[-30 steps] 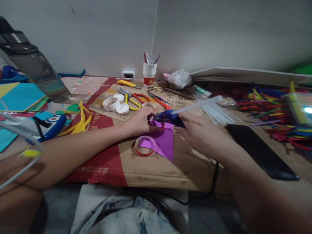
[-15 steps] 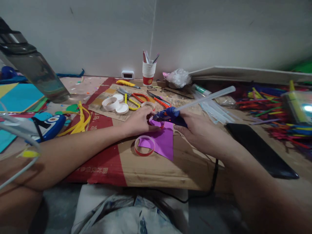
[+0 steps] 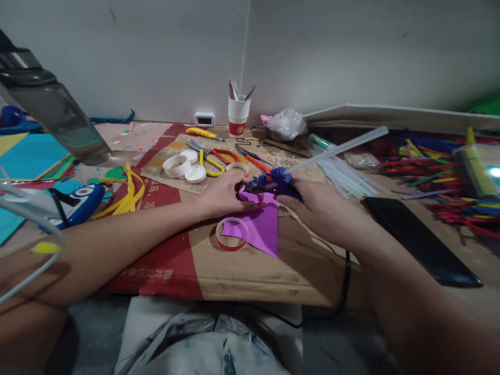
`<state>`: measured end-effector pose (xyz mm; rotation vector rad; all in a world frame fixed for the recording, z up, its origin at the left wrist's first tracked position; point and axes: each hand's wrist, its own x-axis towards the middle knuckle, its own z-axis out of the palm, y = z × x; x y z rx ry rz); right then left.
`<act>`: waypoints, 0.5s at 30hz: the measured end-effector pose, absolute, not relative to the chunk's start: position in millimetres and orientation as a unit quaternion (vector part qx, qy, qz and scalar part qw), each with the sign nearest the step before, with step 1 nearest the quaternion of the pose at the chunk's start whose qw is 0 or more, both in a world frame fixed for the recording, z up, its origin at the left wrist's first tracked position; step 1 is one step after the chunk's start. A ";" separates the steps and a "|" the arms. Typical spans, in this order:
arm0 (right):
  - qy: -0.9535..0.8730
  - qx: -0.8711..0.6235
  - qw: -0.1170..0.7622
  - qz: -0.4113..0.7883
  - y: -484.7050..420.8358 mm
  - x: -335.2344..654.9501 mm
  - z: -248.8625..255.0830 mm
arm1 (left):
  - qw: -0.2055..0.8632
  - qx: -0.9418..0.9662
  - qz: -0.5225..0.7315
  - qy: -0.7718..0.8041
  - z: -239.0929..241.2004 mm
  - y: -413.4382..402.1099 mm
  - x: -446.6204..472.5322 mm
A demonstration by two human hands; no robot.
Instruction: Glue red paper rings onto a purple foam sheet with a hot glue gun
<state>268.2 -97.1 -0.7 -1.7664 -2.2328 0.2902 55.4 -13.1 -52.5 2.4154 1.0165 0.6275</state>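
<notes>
Over purple sheet, half-curled left hand holding thin ring, right hand gripping plastic glue gun

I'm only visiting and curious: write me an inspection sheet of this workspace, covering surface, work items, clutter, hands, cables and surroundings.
Surface: brown cardboard with a red band; a printed sheet lies on it.
Work items: blue glue gun with a clear glue stick; purple sheet; red-edged ring partly over it.
Clutter: yellow knife, yellow strips, black slab, bottle.
Hands: left hand curls around a second ring, grip partly hidden; right hand grips the glue gun.
Cables: black cable at the front edge; white cable across the left forearm.
Surroundings: grey wall behind.
</notes>
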 end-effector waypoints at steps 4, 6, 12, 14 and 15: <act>-0.772 -0.611 0.151 0.090 -97.2 269.0 -0.6 | 0.228 0.877 0.230 0.355 -51.5 -13.6 54.9; -0.773 -0.609 0.153 0.089 -97.3 269.4 -1.4 | 0.229 0.874 0.229 0.361 -51.5 -14.1 54.5; -0.772 -0.616 0.138 0.074 -97.0 269.6 -2.9 | 0.230 0.870 0.233 0.369 -53.7 -14.1 54.0; -0.768 -0.623 0.126 0.073 -97.0 269.3 -3.1 | 0.229 0.870 0.233 0.369 -54.0 -13.8 54.1; -0.768 -0.624 0.125 0.073 -97.1 269.0 -3.3 | 0.228 0.871 0.233 0.368 -54.0 -13.7 54.2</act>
